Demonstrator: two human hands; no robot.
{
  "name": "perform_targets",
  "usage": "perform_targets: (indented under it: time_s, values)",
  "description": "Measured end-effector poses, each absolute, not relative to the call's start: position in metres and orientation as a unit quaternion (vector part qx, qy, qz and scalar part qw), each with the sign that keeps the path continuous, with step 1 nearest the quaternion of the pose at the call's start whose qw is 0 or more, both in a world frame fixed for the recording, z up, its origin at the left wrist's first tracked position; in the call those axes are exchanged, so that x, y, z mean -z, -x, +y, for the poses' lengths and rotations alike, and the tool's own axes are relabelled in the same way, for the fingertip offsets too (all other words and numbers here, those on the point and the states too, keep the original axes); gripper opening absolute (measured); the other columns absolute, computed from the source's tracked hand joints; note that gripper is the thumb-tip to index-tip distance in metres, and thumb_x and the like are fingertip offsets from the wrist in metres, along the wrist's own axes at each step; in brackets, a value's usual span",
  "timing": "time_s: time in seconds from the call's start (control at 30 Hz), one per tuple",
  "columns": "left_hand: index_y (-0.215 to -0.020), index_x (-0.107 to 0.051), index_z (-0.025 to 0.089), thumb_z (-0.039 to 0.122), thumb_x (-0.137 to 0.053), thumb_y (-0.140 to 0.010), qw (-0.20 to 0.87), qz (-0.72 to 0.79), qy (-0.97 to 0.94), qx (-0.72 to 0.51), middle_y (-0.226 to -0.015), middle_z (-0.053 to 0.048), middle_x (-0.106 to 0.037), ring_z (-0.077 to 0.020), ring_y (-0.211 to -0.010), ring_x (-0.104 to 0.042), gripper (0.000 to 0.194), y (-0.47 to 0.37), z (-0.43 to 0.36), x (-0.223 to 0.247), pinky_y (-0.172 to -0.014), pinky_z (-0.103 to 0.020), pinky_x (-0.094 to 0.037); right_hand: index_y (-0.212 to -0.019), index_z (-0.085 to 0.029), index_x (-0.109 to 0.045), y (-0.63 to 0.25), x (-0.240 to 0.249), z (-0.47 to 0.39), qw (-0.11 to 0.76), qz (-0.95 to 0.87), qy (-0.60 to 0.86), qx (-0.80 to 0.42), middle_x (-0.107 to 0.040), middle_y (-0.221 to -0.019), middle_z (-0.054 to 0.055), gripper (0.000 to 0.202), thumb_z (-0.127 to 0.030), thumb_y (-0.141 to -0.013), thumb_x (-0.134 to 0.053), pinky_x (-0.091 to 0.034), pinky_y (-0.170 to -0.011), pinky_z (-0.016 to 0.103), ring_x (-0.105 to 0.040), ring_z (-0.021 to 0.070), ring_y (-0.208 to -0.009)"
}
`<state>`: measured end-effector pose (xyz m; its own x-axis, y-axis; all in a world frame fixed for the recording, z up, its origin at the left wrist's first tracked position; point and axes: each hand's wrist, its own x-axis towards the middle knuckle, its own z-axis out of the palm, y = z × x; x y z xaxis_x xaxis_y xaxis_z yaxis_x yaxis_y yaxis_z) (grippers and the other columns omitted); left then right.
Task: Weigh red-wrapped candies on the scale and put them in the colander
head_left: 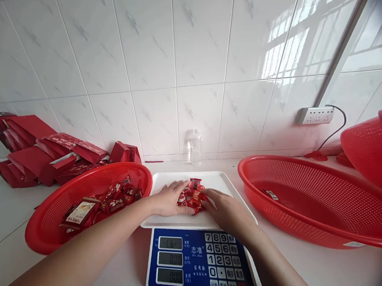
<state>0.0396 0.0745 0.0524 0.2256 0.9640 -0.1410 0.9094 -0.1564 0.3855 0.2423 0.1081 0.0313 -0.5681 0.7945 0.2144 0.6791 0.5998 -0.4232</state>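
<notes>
Several red-wrapped candies (194,197) lie in a small heap on the white tray (225,182) of a digital scale (200,261). My left hand (170,199) curls around the heap from the left, its thumb at the near side and its fingers at the far side. From the right, my right hand (227,210) closes on the same candies, its fingertips touching their wrappers. The undersides of both hands are hidden. Left of the scale stands a red perforated basket (41,223) with more wrapped candies and a flat brown packet (81,212) inside.
A second red basket (316,221) stands to the right, with a small packet (271,195) in it. Red boxes (46,154) are piled at the back left. A clear bottle (196,148) stands against the tiled wall. More red baskets (373,150) and a power socket (317,115) are at the right.
</notes>
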Motion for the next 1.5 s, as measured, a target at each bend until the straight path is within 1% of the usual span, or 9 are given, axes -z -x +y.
perform_targets:
  time_s: [0.23, 0.43, 0.57, 0.73, 0.9, 1.1, 1.33, 1.43, 1.5]
  values:
    - [-0.155, -0.015, 0.024, 0.08, -0.037, -0.081, 0.163, 0.624, -0.761, -0.064, -0.164, -0.014, -0.006, -0.0355, -0.149, 0.004, 0.094, -0.058, 0.088, -0.052, -0.116, -0.064, -0.003, -0.102, -0.025, -0.072, -0.242, -0.031, 0.109, 0.211, -0.882, 0.389, -0.16, -0.071, -0.115, 0.003, 0.032, -0.017, -0.093, -0.043, -0.046, -0.083, 0.028, -0.066, 0.0183, -0.101]
    - [-0.149, -0.034, 0.026, 0.07, -0.03, -0.09, 0.127, 0.628, -0.765, -0.064, -0.161, -0.009, -0.025, -0.037, -0.149, -0.01, 0.073, -0.078, 0.096, -0.046, -0.115, -0.064, -0.009, -0.111, -0.022, -0.069, -0.246, -0.033, 0.113, 0.232, -0.84, 0.467, -0.151, -0.074, -0.106, 0.005, 0.04, -0.009, -0.088, -0.039, -0.045, -0.074, 0.029, -0.067, 0.0209, -0.093]
    - [-0.134, -0.053, 0.031, 0.069, -0.042, -0.087, 0.085, 0.598, -0.793, -0.082, -0.152, -0.009, -0.04, -0.0359, -0.14, -0.033, 0.061, -0.075, 0.099, -0.04, -0.11, -0.062, -0.025, -0.114, -0.024, -0.067, -0.247, -0.034, 0.115, 0.241, -0.826, 0.49, -0.14, -0.073, -0.112, 0.003, 0.036, -0.016, -0.092, -0.04, -0.045, -0.074, 0.03, -0.066, 0.023, -0.098]
    - [-0.123, -0.062, 0.027, 0.056, -0.054, -0.089, 0.102, 0.538, -0.828, -0.119, -0.145, -0.009, -0.049, -0.0306, -0.136, -0.041, 0.045, -0.06, 0.103, -0.042, -0.111, -0.051, -0.029, -0.116, -0.025, -0.066, -0.246, -0.033, 0.115, 0.236, -0.828, 0.492, -0.129, -0.073, -0.112, 0.003, 0.033, -0.019, -0.094, -0.043, -0.046, -0.076, 0.031, -0.067, 0.023, -0.098]
    - [-0.126, -0.058, 0.02, 0.059, -0.052, -0.088, 0.141, 0.548, -0.81, -0.153, -0.131, -0.013, -0.059, -0.0295, -0.126, -0.049, 0.054, -0.05, 0.099, -0.06, -0.107, -0.048, -0.036, -0.116, -0.024, -0.066, -0.246, -0.03, 0.116, 0.215, -0.841, 0.479, -0.133, -0.071, -0.117, 0.005, 0.031, -0.028, -0.095, -0.044, -0.047, -0.081, 0.035, -0.065, 0.0258, -0.104]
    - [-0.147, -0.039, 0.021, 0.068, -0.053, -0.083, 0.16, 0.588, -0.79, -0.076, -0.157, -0.015, -0.031, -0.0396, -0.146, -0.016, 0.081, -0.054, 0.085, -0.055, -0.116, -0.06, -0.015, -0.113, -0.021, -0.067, -0.245, -0.028, 0.115, 0.186, -0.857, 0.461, -0.135, -0.071, -0.113, 0.008, 0.029, -0.022, -0.091, -0.049, -0.047, -0.082, 0.036, -0.066, 0.0274, -0.104]
    - [-0.142, -0.046, 0.021, 0.056, -0.068, -0.079, 0.142, 0.547, -0.817, -0.113, -0.153, -0.014, -0.039, -0.0368, -0.146, -0.023, 0.076, -0.049, 0.087, -0.047, -0.118, -0.057, -0.018, -0.108, -0.022, -0.067, -0.246, -0.026, 0.117, 0.177, -0.869, 0.444, -0.127, -0.072, -0.108, 0.008, 0.031, -0.013, -0.091, -0.043, -0.046, -0.08, 0.033, -0.067, 0.0241, -0.098]
    - [-0.144, -0.042, 0.023, 0.055, -0.062, -0.084, 0.116, 0.562, -0.796, -0.193, -0.155, -0.014, -0.035, -0.0348, -0.148, -0.019, 0.071, -0.048, 0.075, -0.047, -0.117, -0.059, -0.022, -0.108, -0.023, -0.066, -0.246, -0.026, 0.117, 0.176, -0.874, 0.434, -0.128, -0.072, -0.109, 0.007, 0.032, -0.011, -0.089, -0.043, -0.046, -0.08, 0.031, -0.067, 0.0222, -0.099]
    - [-0.141, -0.044, 0.024, 0.051, -0.056, -0.09, 0.086, 0.552, -0.781, -0.277, -0.152, -0.013, -0.042, -0.0307, -0.146, -0.027, 0.058, -0.049, 0.062, -0.045, -0.116, -0.054, -0.029, -0.107, -0.023, -0.067, -0.246, -0.026, 0.116, 0.174, -0.876, 0.431, -0.13, -0.072, -0.109, 0.007, 0.033, -0.009, -0.089, -0.043, -0.046, -0.079, 0.03, -0.067, 0.0216, -0.098]
